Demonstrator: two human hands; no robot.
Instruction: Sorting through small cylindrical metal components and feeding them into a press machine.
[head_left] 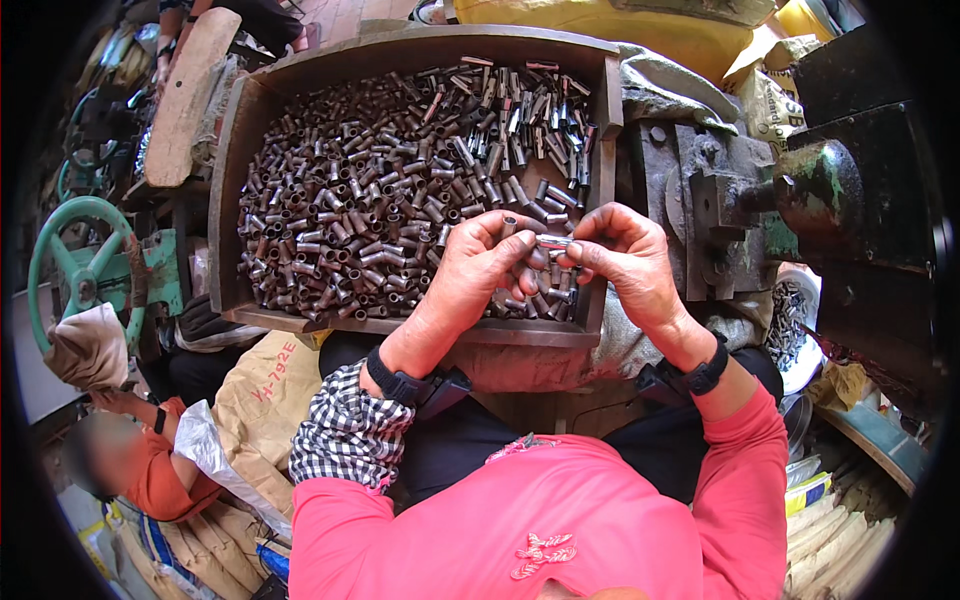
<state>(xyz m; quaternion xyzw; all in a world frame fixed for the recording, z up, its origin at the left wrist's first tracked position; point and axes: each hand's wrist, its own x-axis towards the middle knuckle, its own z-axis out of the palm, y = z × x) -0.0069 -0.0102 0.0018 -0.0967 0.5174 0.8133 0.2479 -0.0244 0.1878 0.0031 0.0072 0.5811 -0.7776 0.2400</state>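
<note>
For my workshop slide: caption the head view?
Both hands pinch a small metal tube over a wooden tray of tubes.

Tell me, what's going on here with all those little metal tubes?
A person in a pink top holds both hands over a big rusty metal tray heaped with short brown and grey metal tubes. The left hand and right hand meet, pinching one small shiny metal tube between their fingertips. A dark metal machine stands to the right, a green handwheel to the left.
</note>
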